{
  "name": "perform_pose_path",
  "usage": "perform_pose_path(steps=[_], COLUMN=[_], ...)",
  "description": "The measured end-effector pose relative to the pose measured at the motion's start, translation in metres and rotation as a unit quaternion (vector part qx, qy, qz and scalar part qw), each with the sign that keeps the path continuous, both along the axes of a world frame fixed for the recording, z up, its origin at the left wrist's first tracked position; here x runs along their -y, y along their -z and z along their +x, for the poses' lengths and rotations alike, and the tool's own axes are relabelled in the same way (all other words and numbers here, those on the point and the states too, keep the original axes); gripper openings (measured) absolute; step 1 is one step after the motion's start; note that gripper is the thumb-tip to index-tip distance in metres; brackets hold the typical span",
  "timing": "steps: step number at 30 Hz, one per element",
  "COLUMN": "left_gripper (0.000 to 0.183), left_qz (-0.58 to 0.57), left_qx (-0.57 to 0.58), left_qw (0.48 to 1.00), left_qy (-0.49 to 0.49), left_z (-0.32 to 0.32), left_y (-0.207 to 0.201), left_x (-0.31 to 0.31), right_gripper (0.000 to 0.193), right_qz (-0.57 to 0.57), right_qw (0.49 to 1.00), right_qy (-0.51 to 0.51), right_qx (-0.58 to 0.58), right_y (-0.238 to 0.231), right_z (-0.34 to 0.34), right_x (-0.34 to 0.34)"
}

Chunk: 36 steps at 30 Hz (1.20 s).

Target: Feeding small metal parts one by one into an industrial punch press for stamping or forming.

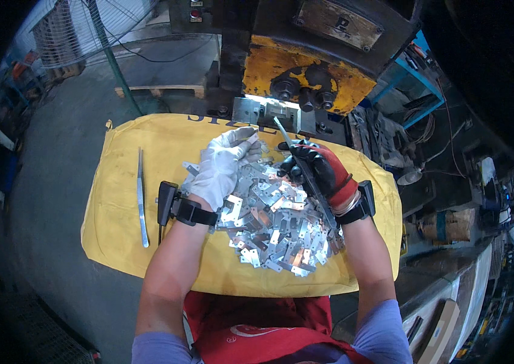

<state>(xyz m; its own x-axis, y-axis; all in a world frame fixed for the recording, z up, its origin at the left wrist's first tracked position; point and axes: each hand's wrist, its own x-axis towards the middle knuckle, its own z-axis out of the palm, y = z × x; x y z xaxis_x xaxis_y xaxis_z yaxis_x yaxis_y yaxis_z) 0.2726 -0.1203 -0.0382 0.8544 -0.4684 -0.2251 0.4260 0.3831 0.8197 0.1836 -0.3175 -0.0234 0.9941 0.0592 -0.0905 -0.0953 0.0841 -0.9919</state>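
My left hand [220,167], in a white glove, is closed at the far edge of a heap of small flat metal pieces [275,224]. Between its fingertips a small metal piece [253,139] seems to be pinched, partly hidden by the glove. A black and red glove covers my right hand [317,170], which is wrapped round long metal tweezers [311,179]. Their tips point up and away, towards the lit metal die [278,113] of a press. Many of the heaped pieces have holes; some look copper-coloured from reflected light.
Yellow sheeting [114,224] covers the work surface under the heap. A second pair of tweezers [142,206] lies at its left. The yellow and black press [305,73] stands directly beyond the die. A wooden pallet [169,91] is at the far left, a blue metal frame [412,91] at the far right.
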Motion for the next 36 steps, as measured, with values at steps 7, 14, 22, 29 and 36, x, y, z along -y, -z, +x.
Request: perform_pose_path(steps=[7,14,22,29,36], left_gripper=[0.018,0.014,0.010,0.011,0.011], left_qz=[0.040,0.057,0.017,0.028,0.012], left_qx=[0.020,0.038,0.027,0.042,0.035], left_qw=[0.999,0.997,0.999,0.998,0.999], left_qy=[0.013,0.022,-0.031,-0.031,-0.021], left_z=[-0.006,-0.006,-0.001,0.000,-0.001], left_y=[-0.016,-0.011,-0.006,-0.005,-0.001], left_x=[-0.004,-0.001,-0.006,-0.005,0.000], right_gripper=[0.033,0.028,0.031,0.028,0.028], right_qz=[0.115,0.158,0.115,0.091,0.055], right_qw=[0.992,0.986,0.985,0.990,0.995], right_qy=[0.016,0.045,0.057,0.034,0.018], right_qx=[-0.055,-0.026,-0.117,-0.106,-0.086], right_y=[-0.006,-0.003,-0.036,-0.024,-0.027], right_z=[0.004,0.026,-0.035,-0.045,-0.046], right_x=[-0.002,0.004,-0.026,-0.034,-0.033])
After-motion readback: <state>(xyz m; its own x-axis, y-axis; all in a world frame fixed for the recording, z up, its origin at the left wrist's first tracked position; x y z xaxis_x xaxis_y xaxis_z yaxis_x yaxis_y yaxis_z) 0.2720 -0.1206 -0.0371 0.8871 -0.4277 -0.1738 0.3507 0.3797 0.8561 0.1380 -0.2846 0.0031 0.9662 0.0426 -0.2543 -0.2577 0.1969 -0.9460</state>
